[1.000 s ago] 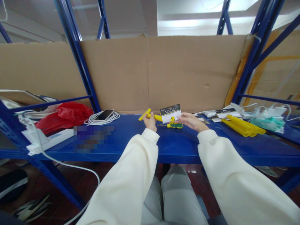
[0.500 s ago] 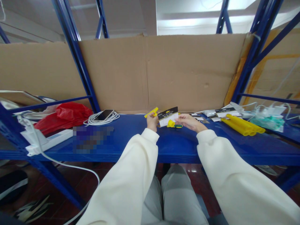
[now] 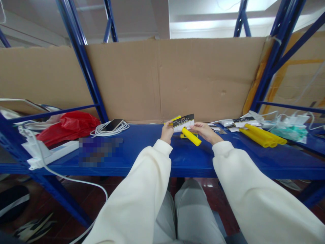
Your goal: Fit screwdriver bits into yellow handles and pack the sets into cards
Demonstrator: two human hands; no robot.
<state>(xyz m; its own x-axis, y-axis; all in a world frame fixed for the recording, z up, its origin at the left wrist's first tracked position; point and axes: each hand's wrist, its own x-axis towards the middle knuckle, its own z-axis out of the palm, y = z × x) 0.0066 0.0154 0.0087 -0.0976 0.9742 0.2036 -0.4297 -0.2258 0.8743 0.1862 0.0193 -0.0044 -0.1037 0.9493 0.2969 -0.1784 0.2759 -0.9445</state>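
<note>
A black-and-white printed card (image 3: 183, 123) is held up between my two hands above the blue shelf. My left hand (image 3: 167, 132) is closed at its left edge, around a yellow plastic piece (image 3: 176, 118) whose end shows above the fingers. My right hand (image 3: 203, 131) pinches the card's right edge. A yellow tube (image 3: 192, 137) sticks out from the card's front and slants down to the right; whether it passes through the card I cannot tell. Behind and below the tube, another yellow item (image 3: 183, 136) is partly hidden on the shelf.
Several yellow tubes (image 3: 262, 135) and packaged cards (image 3: 245, 122) lie to the right, beside a green plastic bag (image 3: 291, 133). Leftward are a phone (image 3: 113, 125) on a coiled white cable (image 3: 98, 131), a red bag (image 3: 72, 125) and a white power strip (image 3: 57, 153). Cardboard (image 3: 177, 78) stands behind.
The yellow tube now extends much farther from the card's front, down to the right. My left hand and its yellow piece have moved right, closer to the card.
</note>
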